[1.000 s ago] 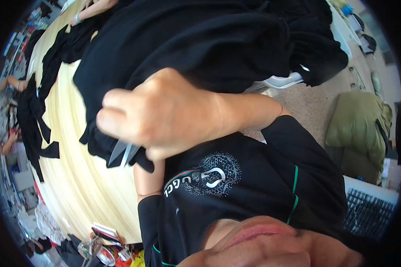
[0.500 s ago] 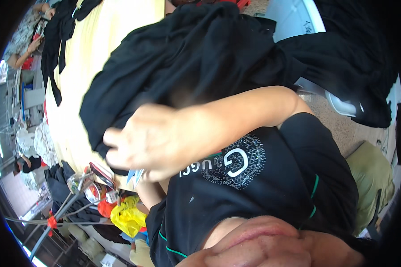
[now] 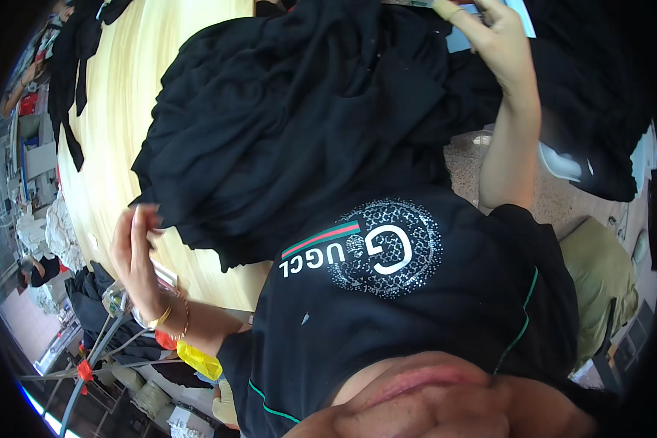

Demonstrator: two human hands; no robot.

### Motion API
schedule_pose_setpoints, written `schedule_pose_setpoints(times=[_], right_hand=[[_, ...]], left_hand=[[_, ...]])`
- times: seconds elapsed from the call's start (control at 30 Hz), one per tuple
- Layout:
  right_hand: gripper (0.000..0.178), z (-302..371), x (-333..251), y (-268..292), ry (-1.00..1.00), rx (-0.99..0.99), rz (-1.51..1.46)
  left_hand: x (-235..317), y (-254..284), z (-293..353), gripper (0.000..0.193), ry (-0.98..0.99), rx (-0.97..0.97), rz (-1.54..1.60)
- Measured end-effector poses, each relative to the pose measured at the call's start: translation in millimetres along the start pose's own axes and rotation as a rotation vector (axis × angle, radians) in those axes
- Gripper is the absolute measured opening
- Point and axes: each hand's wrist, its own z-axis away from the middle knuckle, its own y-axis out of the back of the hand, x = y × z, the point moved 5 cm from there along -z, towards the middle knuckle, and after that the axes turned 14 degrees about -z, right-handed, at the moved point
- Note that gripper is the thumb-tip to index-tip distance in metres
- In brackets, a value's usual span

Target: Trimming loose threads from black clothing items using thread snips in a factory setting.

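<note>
A big heap of loose black cloth (image 3: pixel 292 124) lies across the table in front of me. Beside its left edge is my left hand (image 3: pixel 137 244), with bracelets at the wrist. Its fingers are stretched out, the tips close to the cloth; whether they touch it I cannot tell. My right hand (image 3: pixel 498 40) is raised beyond the heap at the upper right, fingers apart and partly cut off by the picture's edge. A yellowish cover shows on one fingertip. A bit of red shows by these fingers, too little to name.
The pale wooden table (image 3: pixel 117 146) has black strips of cloth (image 3: pixel 69 87) on its far left. A light-coloured bin (image 3: pixel 558 162) draped with black cloth stands to the right. Metal bars (image 3: pixel 95 365) with a red tie and a yellow bag (image 3: pixel 199 360) are at the lower left.
My right hand has swung from the heap's near left edge to the far upper right. The left hand now shows at the heap's left. The blue-and-white pointed thing under my hand is out of sight.
</note>
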Motion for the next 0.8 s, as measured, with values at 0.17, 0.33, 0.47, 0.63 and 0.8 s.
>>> schedule_pose_setpoints(times=[0.17, 0.33, 0.47, 0.63, 0.8], right_hand=[[0.022, 5, 7, -1, -0.148, 0.044, 0.133], [0.023, 14, 15, 1, -0.24, -0.116, -0.066], [0.023, 18, 38, -4, -0.147, -0.153, 0.06], [0.023, 10, 31, -15, -0.106, -0.148, -0.055], [0.015, 15, 31, -10, 0.038, -0.257, -0.014]], left_hand=[[116, -110, -25, 0.024, -0.528, -0.1, 0.231], [161, -147, -18, 0.032, -0.925, -0.064, -0.003], [180, -128, -5, 0.025, -1.157, -0.198, 0.069], [154, -91, -5, 0.025, -1.141, -0.128, 0.72], [153, -106, -14, 0.032, -1.108, -0.507, 0.378]])
